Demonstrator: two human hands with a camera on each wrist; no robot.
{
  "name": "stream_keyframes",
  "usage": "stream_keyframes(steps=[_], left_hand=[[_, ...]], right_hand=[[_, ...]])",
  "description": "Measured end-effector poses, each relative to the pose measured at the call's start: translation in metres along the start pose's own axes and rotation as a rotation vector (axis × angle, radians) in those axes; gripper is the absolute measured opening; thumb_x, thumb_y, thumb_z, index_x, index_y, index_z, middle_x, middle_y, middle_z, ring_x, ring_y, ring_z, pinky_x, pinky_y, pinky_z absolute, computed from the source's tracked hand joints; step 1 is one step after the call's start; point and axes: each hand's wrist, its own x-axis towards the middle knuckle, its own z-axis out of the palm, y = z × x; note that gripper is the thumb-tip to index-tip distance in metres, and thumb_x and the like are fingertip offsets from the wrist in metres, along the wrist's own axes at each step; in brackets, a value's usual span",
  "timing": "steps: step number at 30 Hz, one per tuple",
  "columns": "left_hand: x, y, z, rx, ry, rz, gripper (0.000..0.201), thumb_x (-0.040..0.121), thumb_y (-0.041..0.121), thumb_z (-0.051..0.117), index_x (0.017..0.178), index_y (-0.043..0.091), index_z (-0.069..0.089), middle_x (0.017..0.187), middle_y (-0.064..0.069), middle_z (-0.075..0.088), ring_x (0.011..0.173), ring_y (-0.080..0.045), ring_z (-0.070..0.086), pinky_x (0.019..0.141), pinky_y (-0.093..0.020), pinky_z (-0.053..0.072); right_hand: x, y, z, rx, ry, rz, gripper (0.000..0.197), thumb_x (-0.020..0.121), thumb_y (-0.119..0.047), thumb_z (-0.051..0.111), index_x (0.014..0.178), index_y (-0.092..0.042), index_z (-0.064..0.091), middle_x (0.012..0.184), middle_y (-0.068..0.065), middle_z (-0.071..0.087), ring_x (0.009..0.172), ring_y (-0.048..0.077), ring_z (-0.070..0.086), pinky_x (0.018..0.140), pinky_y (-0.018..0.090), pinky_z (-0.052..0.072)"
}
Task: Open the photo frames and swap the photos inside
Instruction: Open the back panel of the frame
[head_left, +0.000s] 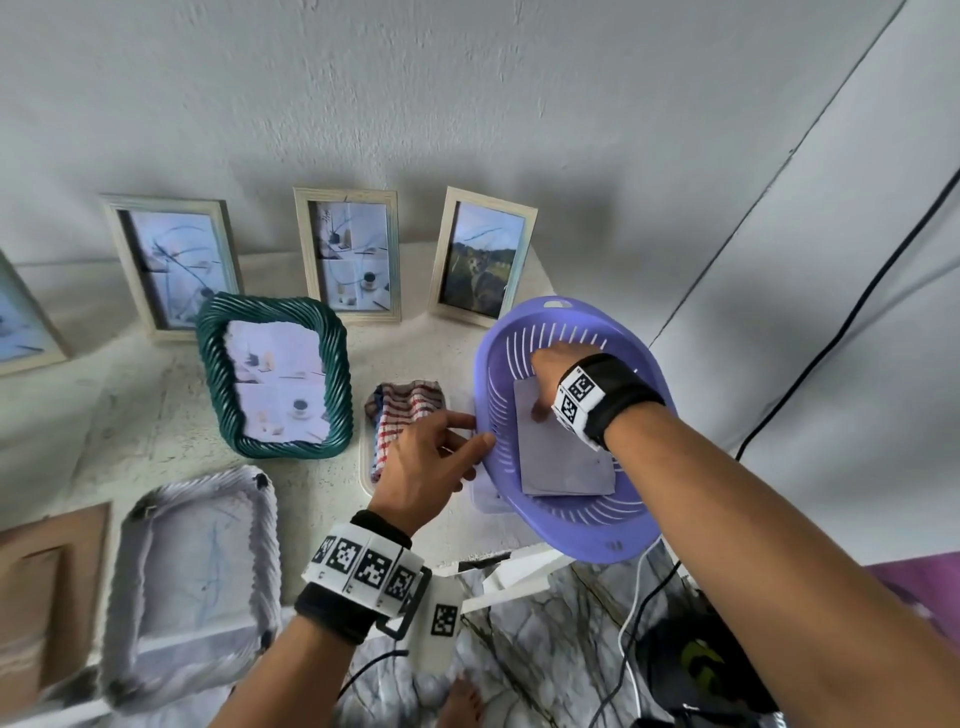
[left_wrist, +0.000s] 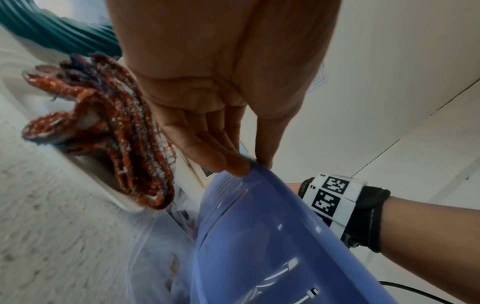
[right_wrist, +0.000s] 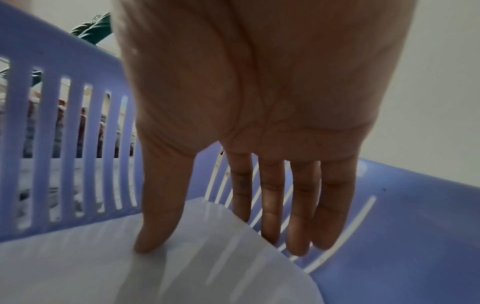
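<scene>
A purple slotted basket (head_left: 613, 540) (left_wrist: 259, 236) (right_wrist: 402, 226) sits tilted at the table's right end. A stack of grey photo sheets (head_left: 561, 462) (right_wrist: 130, 273) lies in it. My right hand (head_left: 540, 395) (right_wrist: 207, 240) reaches into the basket, thumb on top of the stack and index and middle fingers under its far edge. My left hand (head_left: 480, 431) (left_wrist: 253, 164) pinches the basket's left rim. A green twisted frame (head_left: 275, 374) leans upright with a photo in it. A white frame (head_left: 192, 587) lies face down and open, beside its brown backing board (head_left: 47, 597).
Three pale wooden frames (head_left: 174, 265) (head_left: 350, 254) (head_left: 480, 257) lean on the wall, another at far left (head_left: 21, 322). A checked cloth (head_left: 405, 415) (left_wrist: 130, 144) lies in a white tray left of the basket. Cables (head_left: 639, 623) trail over the floor under the table's right edge.
</scene>
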Motion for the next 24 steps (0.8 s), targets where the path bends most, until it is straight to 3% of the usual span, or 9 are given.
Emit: stream_keyframes(steps=[3,6,13,15,18,21,24], left_hand=[[0.0,0.001,-0.002,0.008,-0.014,-0.002,0.026,0.087,0.028,0.071,0.106,0.011,0.066,0.071,0.0,0.071,0.057,-0.011,0.065,0.052,-0.027,0.05],[0.0,0.001,-0.003,0.018,-0.019,0.0,0.025,0.087,0.03,0.071,0.104,0.013,0.066,0.072,-0.001,0.071,0.058,-0.012,0.066,0.053,-0.029,0.051],[-0.001,0.004,-0.007,0.068,-0.017,0.011,0.028,0.089,0.033,0.069,0.108,0.013,0.066,0.074,0.0,0.071,0.061,-0.015,0.068,0.06,-0.037,0.059],[-0.002,0.007,-0.01,0.099,0.012,0.043,0.028,0.091,0.031,0.066,0.11,0.011,0.065,0.078,0.0,0.07,0.06,-0.011,0.068,0.057,-0.028,0.058],[-0.007,0.016,-0.018,0.15,0.057,0.14,0.023,0.092,0.028,0.064,0.108,0.01,0.065,0.085,0.001,0.067,0.064,0.005,0.063,0.051,-0.009,0.048],[-0.013,0.028,-0.032,0.179,0.082,0.246,0.024,0.092,0.028,0.065,0.11,0.012,0.067,0.097,0.001,0.071,0.079,0.002,0.065,0.062,-0.009,0.05],[-0.023,0.04,-0.053,0.153,0.103,0.324,0.027,0.091,0.028,0.066,0.115,0.015,0.067,0.105,0.004,0.07,0.089,0.0,0.067,0.072,-0.012,0.052]], right_hand=[[0.001,0.001,-0.001,-0.024,0.044,0.003,0.035,0.076,-0.03,0.075,0.104,-0.015,0.06,0.099,0.009,0.068,0.09,0.031,0.065,0.077,0.036,0.052],[0.002,0.005,-0.005,-0.012,0.107,0.011,0.025,0.09,-0.018,0.057,0.114,-0.013,0.057,0.11,0.013,0.066,0.102,0.035,0.062,0.08,0.04,0.05],[-0.012,0.011,-0.021,0.107,0.198,0.051,0.024,0.091,-0.014,0.05,0.11,-0.011,0.065,0.11,0.016,0.066,0.101,0.036,0.061,0.082,0.041,0.052],[-0.02,0.009,-0.029,0.103,0.19,0.051,0.028,0.093,-0.013,0.046,0.115,-0.012,0.063,0.115,0.015,0.064,0.106,0.036,0.059,0.085,0.04,0.05],[-0.037,0.007,-0.056,0.153,0.189,0.051,0.037,0.089,-0.008,0.045,0.122,-0.018,0.059,0.122,0.012,0.062,0.11,0.036,0.057,0.089,0.041,0.046],[-0.062,-0.002,-0.093,0.221,0.295,0.007,0.037,0.087,-0.006,0.043,0.119,-0.016,0.06,0.119,0.014,0.063,0.107,0.037,0.056,0.088,0.041,0.047],[-0.09,-0.028,-0.123,0.279,0.424,-0.097,0.042,0.09,-0.005,0.04,0.126,-0.018,0.058,0.125,0.011,0.062,0.109,0.034,0.056,0.089,0.04,0.046]])
